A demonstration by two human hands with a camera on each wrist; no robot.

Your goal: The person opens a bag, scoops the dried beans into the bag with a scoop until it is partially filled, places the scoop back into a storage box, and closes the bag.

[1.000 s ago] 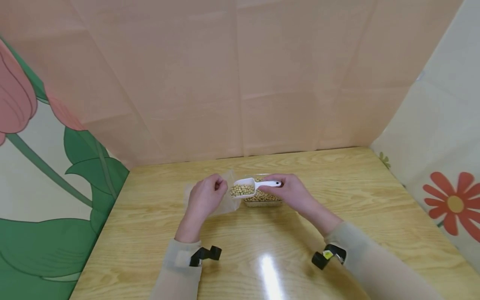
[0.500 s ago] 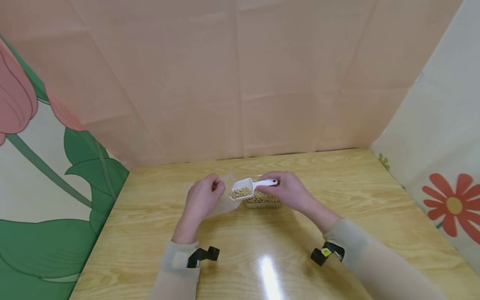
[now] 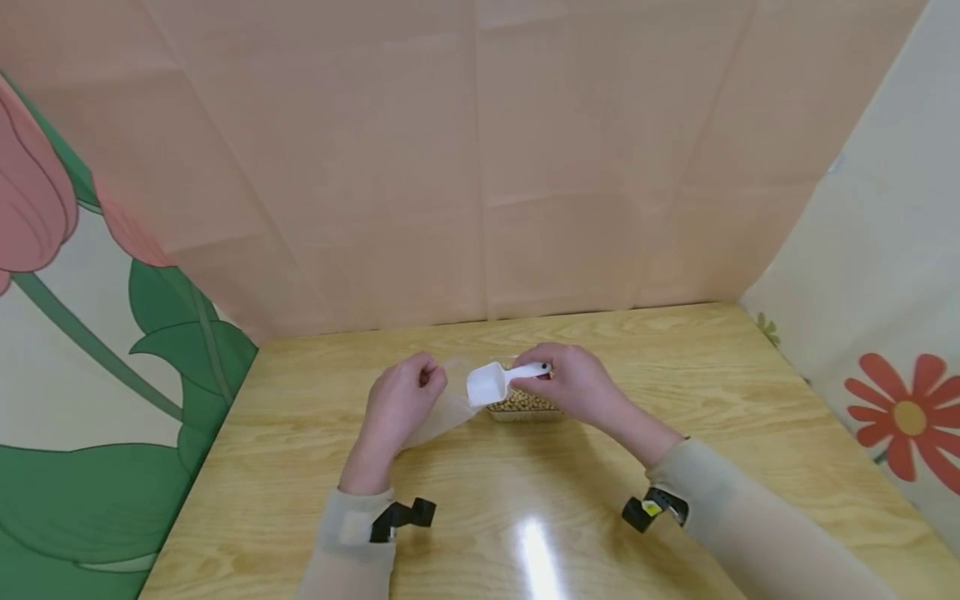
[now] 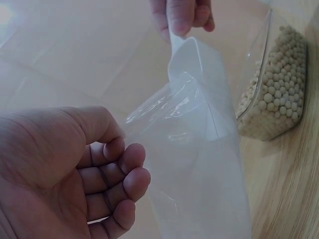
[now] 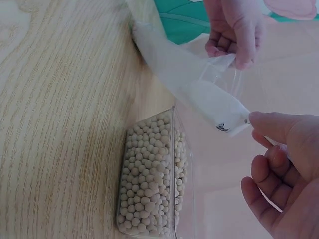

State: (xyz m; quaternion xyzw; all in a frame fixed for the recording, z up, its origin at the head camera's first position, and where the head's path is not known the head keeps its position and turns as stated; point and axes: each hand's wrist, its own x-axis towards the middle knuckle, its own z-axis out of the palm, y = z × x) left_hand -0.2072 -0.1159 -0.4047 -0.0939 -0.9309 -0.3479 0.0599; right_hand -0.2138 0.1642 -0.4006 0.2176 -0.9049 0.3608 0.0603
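My left hand [image 3: 401, 402] pinches the rim of a clear plastic bag [image 4: 199, 179] between thumb and forefinger, its other fingers curled. My right hand [image 3: 581, 382] grips the handle of a white scoop [image 3: 487, 385], whose bowl is tilted down inside the bag's mouth. No beans show in the scoop's bowl in the head view. In the right wrist view the bag [image 5: 169, 59] hangs down towards the table; its lower contents cannot be made out. Right beside it, below the right hand, stands a clear rectangular container [image 5: 174, 149] of pale round soybeans [image 5: 149, 184].
The wooden table [image 3: 480, 517] carries the container near its middle, towards the back. A pink cloth wall [image 3: 480, 167] rises behind the table. Printed flower panels [image 3: 907, 412] stand to the sides. Black cameras [image 3: 405, 517] are strapped to both wrists.
The scoop tipped further towards the bag, and the soybeans seen in its bowl have left it. Both hands shifted slightly left.
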